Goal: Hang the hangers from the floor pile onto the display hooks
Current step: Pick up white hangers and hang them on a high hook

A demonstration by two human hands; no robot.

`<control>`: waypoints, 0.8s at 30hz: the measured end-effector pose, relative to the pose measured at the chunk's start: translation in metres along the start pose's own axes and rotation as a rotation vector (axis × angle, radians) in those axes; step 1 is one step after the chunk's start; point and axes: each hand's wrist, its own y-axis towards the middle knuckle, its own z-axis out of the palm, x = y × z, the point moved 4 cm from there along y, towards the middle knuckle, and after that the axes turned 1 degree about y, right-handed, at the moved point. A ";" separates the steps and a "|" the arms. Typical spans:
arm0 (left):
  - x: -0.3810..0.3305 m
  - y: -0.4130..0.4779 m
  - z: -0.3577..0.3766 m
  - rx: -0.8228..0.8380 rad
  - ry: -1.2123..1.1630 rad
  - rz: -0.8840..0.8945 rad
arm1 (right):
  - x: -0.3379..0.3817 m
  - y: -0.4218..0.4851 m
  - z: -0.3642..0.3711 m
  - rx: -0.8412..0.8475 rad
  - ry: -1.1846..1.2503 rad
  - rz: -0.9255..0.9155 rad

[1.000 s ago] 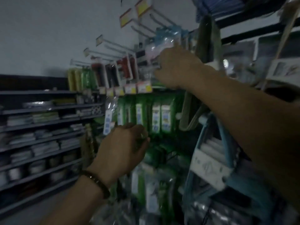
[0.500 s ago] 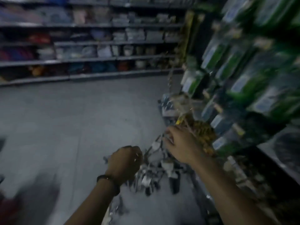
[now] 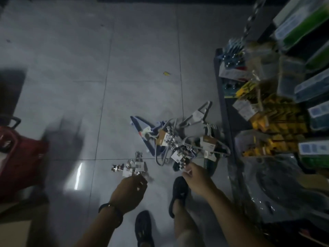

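Note:
A pile of hangers (image 3: pixel 179 138) lies on the grey tiled floor beside the shelf base: blue, grey and metal clip hangers with paper tags. My left hand (image 3: pixel 130 190) grips a bundle of shiny metal clip hangers (image 3: pixel 132 166) with a white tag, held just left of the pile. My right hand (image 3: pixel 196 178) reaches down at the near edge of the pile, fingers pinching a tagged clip hanger (image 3: pixel 182 160) there. No display hooks are in view.
A shelf unit (image 3: pixel 226 111) full of yellow, green and blue packaged goods runs along the right. A red bag (image 3: pixel 19 157) sits at the left. My feet in dark shoes (image 3: pixel 179 193) stand close to the pile. A small yellow scrap (image 3: pixel 166 73) lies on the floor.
My view dropped from the display hooks to the floor. Both hands came down from the hooks to the hanger pile, the left still carrying the metal clip hangers.

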 end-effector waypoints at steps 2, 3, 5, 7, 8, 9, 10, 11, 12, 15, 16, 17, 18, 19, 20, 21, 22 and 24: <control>-0.008 0.046 0.028 0.016 -0.049 -0.008 | -0.034 0.051 0.008 0.036 0.033 0.058; -0.013 0.071 0.043 0.021 -0.073 -0.010 | -0.051 0.076 0.012 0.052 0.051 0.087; -0.020 0.124 0.076 0.047 -0.104 -0.036 | -0.086 0.129 0.019 0.068 0.071 0.128; -0.023 0.182 0.115 0.093 -0.103 -0.050 | -0.123 0.185 0.024 0.050 0.098 0.183; -0.024 0.211 0.135 0.109 -0.103 -0.054 | -0.141 0.213 0.028 0.032 0.124 0.217; -0.023 0.238 0.154 0.126 -0.099 -0.056 | -0.160 0.242 0.032 0.015 0.155 0.251; -0.023 0.266 0.174 0.141 -0.096 -0.053 | -0.180 0.270 0.036 -0.004 0.180 0.285; -0.023 0.293 0.193 0.154 -0.086 -0.044 | -0.200 0.296 0.041 -0.027 0.198 0.323; -0.021 0.319 0.211 0.158 -0.070 -0.031 | -0.218 0.321 0.048 -0.048 0.211 0.358; -0.010 0.390 0.257 0.157 -0.063 -0.009 | -0.251 0.387 0.062 -0.132 0.145 0.295; -0.004 0.408 0.271 0.154 -0.068 -0.006 | -0.252 0.407 0.065 -0.172 0.088 0.219; 0.001 0.425 0.280 0.143 -0.072 -0.006 | -0.251 0.427 0.069 -0.205 0.016 0.130; 0.008 0.437 0.290 0.128 -0.081 -0.009 | -0.248 0.445 0.075 -0.222 -0.057 0.047; 0.015 0.447 0.297 0.112 -0.097 -0.016 | -0.244 0.463 0.085 -0.201 -0.129 -0.015; 0.022 0.456 0.304 0.100 -0.125 -0.023 | -0.241 0.479 0.095 -0.162 -0.201 -0.064; 0.030 0.461 0.310 0.099 -0.152 -0.042 | -0.239 0.492 0.105 -0.108 -0.255 -0.090; 0.036 0.465 0.315 0.102 -0.175 -0.063 | -0.239 0.502 0.115 -0.054 -0.290 -0.089; 0.048 0.465 0.324 0.110 -0.194 -0.115 | -0.244 0.513 0.131 -0.005 -0.358 -0.061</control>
